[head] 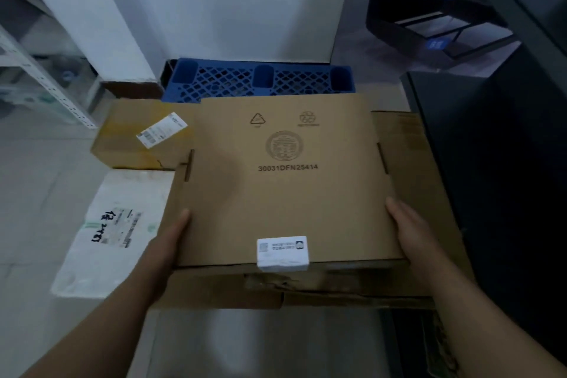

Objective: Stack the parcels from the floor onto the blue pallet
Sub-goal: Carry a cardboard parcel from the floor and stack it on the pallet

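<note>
Box [285,181] gripped at its near sides by left hand [167,244] and right hand [411,235], thumbs on top, should stay level and land squarely on the blue pallet [233,83] ahead

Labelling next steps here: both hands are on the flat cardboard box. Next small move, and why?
Probably lift the flat box forward toward the blue pallet: the left hand and right hand grip its sides, the pallet lies straight ahead, and a larger carton sits beneath.
</note>
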